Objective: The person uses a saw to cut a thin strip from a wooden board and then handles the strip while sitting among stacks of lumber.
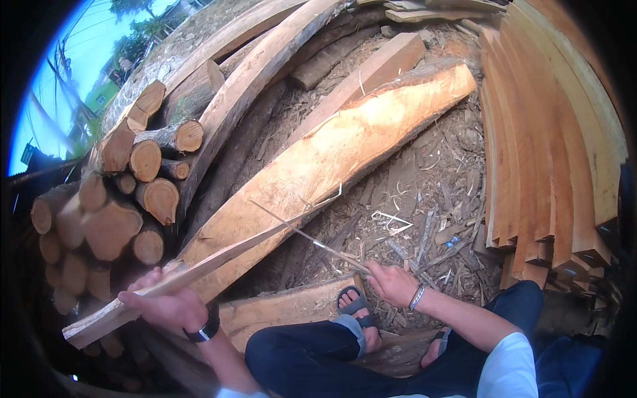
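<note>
My left hand (166, 302) is closed around the lower end of a long, narrow wooden plank (219, 260), thumb underneath and fingers over it. The plank slants up to the right, its thin far end over a broad bare timber slab (325, 166). In my right hand (393, 284) is the handle of a long, thin-bladed knife (302, 233), seen nearly edge-on. Its blade points up and left and crosses the plank's upper part in this view; whether it touches the wood I cannot tell. My palm hides most of the handle.
Cut logs (109, 232) are piled at the left. Stacked sawn boards (544, 146) stand along the right. Wood shavings (391, 222) and bark litter the ground. A thick board (292, 308) lies before my sandalled feet (355, 305). A long beam (249, 86) slants behind the slab.
</note>
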Tool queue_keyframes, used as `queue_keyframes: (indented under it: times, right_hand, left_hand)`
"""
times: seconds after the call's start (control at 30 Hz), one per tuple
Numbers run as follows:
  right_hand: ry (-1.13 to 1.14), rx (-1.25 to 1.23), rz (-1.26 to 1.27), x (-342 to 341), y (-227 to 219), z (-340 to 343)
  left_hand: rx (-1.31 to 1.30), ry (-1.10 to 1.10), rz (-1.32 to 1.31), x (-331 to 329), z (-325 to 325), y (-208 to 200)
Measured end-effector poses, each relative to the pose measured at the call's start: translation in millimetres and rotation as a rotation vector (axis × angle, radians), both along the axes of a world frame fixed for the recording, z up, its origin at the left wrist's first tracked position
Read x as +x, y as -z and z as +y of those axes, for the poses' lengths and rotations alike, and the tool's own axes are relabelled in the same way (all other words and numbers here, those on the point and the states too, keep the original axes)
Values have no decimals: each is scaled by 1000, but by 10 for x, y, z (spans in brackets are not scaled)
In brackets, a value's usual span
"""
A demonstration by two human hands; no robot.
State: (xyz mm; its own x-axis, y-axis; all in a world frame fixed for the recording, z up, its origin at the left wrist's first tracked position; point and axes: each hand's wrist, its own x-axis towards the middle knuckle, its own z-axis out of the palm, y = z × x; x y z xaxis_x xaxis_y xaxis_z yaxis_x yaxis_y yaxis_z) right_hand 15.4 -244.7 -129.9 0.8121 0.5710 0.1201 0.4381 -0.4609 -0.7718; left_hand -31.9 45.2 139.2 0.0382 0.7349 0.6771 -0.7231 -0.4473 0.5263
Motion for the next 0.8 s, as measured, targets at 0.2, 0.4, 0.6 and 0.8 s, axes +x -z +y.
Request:
queue_keyframes:
  times: [0.2,0.4,0.6,0.8]
  right_hand:
    - [50,-148,73,109,313,132]
    - [-12,-170,-6,132,123,161]
    - [-22,-175,59,15,141,226]
    - [91,-286,53,328,398,-32]
  left_hand:
    - [108,28,-115,-97,-103,-79]
    - [146,35,-126,-129,-92,-92]
    - [151,8,-96,-133,-22,-64]
    - [181,152,-49,-201,93,-38]
